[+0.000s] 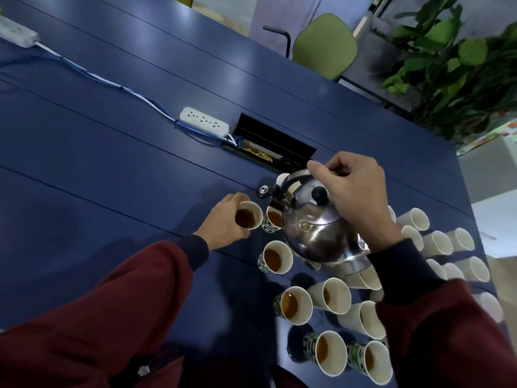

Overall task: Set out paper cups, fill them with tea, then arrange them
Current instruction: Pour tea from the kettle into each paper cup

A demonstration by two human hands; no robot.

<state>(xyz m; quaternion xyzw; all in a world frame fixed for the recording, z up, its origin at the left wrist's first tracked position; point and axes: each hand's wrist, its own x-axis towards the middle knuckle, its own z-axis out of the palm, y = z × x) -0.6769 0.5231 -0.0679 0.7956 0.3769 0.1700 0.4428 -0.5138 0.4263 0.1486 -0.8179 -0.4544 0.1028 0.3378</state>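
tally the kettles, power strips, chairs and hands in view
kettle: 1
power strips: 2
chair: 1
hands: 2, left hand and right hand
total: 6

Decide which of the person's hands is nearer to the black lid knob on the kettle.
Right. The right hand grips the kettle handle just above the lid knob. The left hand holds a cup of tea well off to the knob's left.

Dark blue table [112, 152]; green chair [326, 44] at far edge; leafy plant [453, 68] beyond; pale floor.
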